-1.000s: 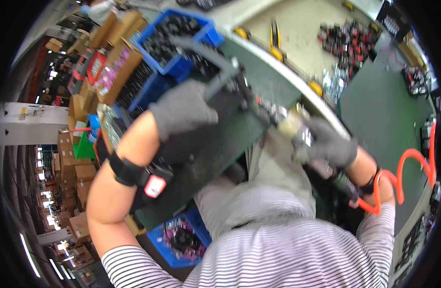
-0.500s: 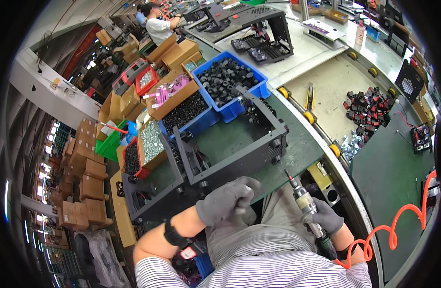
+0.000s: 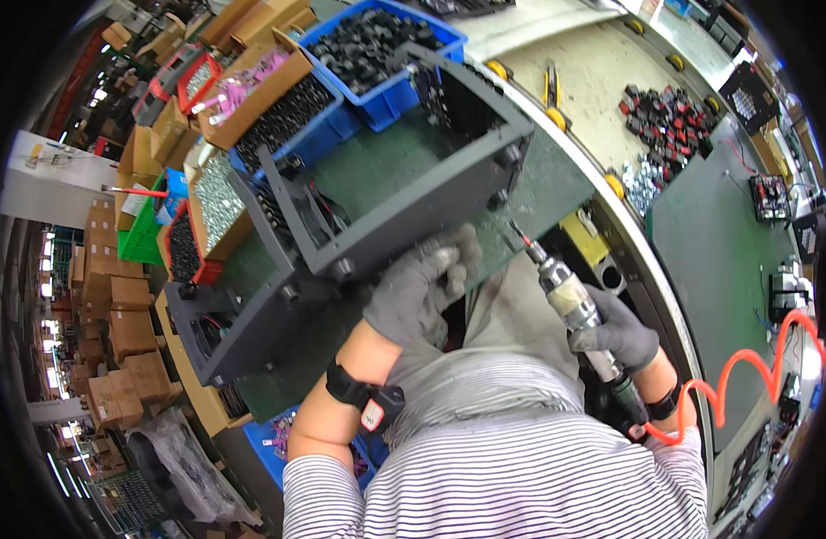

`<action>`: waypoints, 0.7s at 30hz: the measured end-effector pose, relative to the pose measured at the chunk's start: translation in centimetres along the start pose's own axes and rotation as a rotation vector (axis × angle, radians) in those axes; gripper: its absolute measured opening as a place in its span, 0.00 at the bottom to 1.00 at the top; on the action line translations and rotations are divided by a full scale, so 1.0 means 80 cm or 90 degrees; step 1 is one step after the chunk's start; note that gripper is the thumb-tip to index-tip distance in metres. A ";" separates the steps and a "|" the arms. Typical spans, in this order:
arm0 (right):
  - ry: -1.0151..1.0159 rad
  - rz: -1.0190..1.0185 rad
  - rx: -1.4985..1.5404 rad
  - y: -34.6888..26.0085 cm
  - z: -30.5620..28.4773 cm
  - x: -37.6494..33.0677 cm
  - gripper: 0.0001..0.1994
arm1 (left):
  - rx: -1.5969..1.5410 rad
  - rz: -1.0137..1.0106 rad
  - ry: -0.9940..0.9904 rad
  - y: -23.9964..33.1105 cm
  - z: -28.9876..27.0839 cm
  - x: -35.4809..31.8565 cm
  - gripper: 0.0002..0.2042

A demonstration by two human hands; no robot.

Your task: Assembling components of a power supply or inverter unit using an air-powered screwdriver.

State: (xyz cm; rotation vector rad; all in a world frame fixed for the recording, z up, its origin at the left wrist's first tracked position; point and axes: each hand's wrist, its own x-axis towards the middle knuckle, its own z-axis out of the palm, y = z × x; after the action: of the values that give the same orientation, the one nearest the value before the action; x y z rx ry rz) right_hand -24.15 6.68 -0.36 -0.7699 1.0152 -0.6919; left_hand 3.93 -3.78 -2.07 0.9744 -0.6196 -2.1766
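My right hand (image 3: 618, 331), in a grey glove, grips an air screwdriver (image 3: 568, 298) with a silver body and an orange coiled hose (image 3: 726, 361). Its bit points up and away, a little right of the nearer bench edge. My left hand (image 3: 417, 286), also gloved, is by the near side of a dark metal case frame (image 3: 440, 211). Its fingers are curled, and whatever they may hold is hidden. A second dark frame (image 3: 260, 325) lies to the left, against the first. Black round feet stick out from both frames.
Blue bins of black round parts (image 3: 368, 58) and black screws (image 3: 287, 121) stand behind the frames. Farther left are a box of silver screws (image 3: 217, 202) and a red bin (image 3: 185, 247). Rightward, a conveyor rail borders red-black switches (image 3: 669, 130) and a green work surface (image 3: 692, 242).
My view has tilted down and the frames appear higher and farther left. My left hand has moved up against the near frame's side. The screwdriver remains in my right hand.
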 end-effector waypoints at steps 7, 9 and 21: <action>-0.088 0.012 -0.053 -0.028 0.022 -0.013 0.37 | 0.018 0.050 -0.013 0.005 -0.001 0.011 0.17; -0.104 0.009 -0.082 -0.030 0.027 -0.011 0.36 | 0.029 0.066 -0.015 0.003 0.004 0.010 0.18; -0.115 -0.055 -0.013 -0.017 0.012 -0.003 0.33 | 0.041 0.100 -0.023 -0.008 0.049 0.018 0.16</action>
State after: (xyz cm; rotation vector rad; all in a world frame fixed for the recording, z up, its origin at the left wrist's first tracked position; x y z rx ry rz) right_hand -23.55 6.39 1.19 -0.8815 0.8301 -0.6736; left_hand -0.13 -3.82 -0.79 0.8894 -0.7623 -2.0503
